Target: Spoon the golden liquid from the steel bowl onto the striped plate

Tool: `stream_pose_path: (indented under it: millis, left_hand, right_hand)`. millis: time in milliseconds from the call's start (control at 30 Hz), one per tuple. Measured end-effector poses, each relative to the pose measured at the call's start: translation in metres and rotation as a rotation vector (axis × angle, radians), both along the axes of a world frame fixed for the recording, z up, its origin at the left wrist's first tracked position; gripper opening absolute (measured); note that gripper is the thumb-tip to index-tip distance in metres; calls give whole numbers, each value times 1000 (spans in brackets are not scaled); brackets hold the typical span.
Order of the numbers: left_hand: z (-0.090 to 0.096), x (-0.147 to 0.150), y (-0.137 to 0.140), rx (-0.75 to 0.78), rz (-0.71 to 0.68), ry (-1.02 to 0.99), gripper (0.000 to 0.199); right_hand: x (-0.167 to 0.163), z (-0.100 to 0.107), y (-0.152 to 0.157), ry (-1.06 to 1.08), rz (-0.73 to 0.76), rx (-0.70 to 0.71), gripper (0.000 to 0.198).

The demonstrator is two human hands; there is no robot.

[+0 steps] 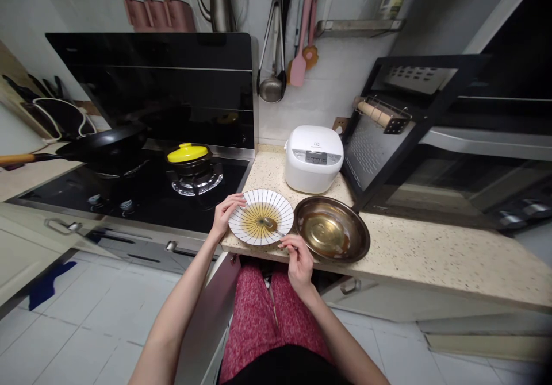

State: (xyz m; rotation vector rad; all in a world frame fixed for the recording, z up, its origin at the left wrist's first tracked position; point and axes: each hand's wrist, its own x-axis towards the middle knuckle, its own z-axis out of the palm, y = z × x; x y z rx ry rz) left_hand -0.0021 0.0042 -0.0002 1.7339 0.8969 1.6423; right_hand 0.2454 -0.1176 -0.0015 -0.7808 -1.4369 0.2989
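Observation:
On the counter's front edge lies a white plate (pixel 281 206) with dark radial lines and a shallow yellowish liquid in it. My left hand (pixel 226 212) grips the plate's left rim, fingers over the edge. A metal spoon (pixel 270 223) dips its bowl into the liquid near the plate's middle. Its handle is pinched in my right hand (pixel 299 258), at the plate's lower right. Close by on the right stands a wide metal bowl (pixel 359 240), worn brownish-gold inside, with some wet residue at its bottom.
A white rice cooker (pixel 314 161) stands behind the bowl. Left is a black gas stove (pixel 190 210) with a small yellow-lidded pot (pixel 187 154) and a black wok (pixel 106 143). An oven (pixel 474 184) stands at right. An open cabinet door (pixel 207 310) is beside my legs.

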Motion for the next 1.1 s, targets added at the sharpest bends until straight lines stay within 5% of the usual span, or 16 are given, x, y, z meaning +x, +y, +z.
stream_pose_path:
  millis: [533,1100]
  left_hand:
    - [4,2,-2,-12,6,-3,29]
    - [3,1,-2,-6,4,0,28]
  right_hand:
    - [-7,-16,0,181,38,-182,26]
    - [8,7,-7,280,19,-118,21]
